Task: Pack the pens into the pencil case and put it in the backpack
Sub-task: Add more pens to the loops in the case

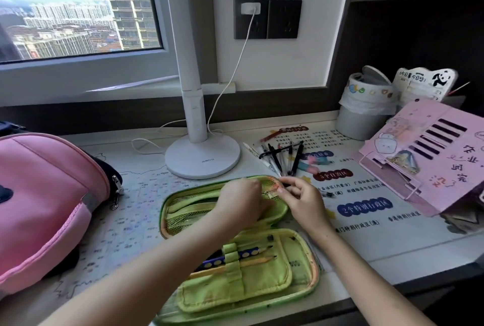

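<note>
open pencil case (230, 286), both hands on it

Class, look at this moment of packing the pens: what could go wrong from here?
1. The loose pens lie heaped beyond the open pencil case; grabbing several could roll some across the desk.
2. Both the left hand and right hand work at the mesh pocket's zip, which might snag.
3. The pencils sit only under loops; they could slip.

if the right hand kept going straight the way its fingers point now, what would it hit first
The right hand points up and left at the mesh pocket's zipper on the open green pencil case, which its fingers already seem to touch. Beyond it sits the left hand; depth is unclear.
</note>
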`<act>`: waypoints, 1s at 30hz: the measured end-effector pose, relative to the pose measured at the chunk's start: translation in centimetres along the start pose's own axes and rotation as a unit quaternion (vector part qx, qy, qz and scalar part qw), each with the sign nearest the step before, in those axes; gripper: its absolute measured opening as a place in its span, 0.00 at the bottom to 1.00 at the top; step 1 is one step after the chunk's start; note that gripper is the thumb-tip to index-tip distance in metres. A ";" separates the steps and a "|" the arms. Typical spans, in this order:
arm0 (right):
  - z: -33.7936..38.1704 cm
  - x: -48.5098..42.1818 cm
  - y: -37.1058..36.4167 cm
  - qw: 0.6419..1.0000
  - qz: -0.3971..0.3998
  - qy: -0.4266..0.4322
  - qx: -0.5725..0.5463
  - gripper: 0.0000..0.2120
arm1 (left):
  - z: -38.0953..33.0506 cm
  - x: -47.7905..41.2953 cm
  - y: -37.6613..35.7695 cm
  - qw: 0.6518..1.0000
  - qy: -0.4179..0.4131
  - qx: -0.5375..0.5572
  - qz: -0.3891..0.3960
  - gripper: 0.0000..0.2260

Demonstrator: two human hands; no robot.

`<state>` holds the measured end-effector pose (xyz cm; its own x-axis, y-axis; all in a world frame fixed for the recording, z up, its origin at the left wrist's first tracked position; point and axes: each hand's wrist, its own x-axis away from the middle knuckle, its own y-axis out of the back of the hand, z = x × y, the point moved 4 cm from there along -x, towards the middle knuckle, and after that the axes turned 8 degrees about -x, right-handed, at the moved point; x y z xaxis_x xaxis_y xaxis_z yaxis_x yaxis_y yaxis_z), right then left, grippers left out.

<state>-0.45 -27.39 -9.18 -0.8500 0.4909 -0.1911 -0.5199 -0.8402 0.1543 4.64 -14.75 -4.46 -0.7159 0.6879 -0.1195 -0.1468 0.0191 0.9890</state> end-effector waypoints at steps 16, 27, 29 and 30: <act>0.0 0.2 -0.1 0.999 0.009 0.016 0.030 0.09 | -0.3 -1.6 0.6 0.996 0.031 0.065 0.048 0.08; 0.1 0.4 -0.4 0.991 -0.012 0.062 0.117 0.11 | 11.3 3.8 1.3 0.983 0.169 -0.008 0.071 0.06; 0.2 0.5 -0.4 0.990 -0.014 0.068 0.126 0.11 | 12.5 4.8 1.0 0.981 0.182 -0.006 0.061 0.07; 0.3 0.6 -0.4 0.988 -0.016 0.080 0.132 0.09 | 12.7 5.2 0.8 0.983 0.178 0.002 0.050 0.07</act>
<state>-0.75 -26.70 -9.06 -0.8197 0.4559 -0.3468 -0.5680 -0.7252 0.3892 9.40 -1.94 -3.17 -0.9199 0.3897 -0.0447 -0.0617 -0.0314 0.9976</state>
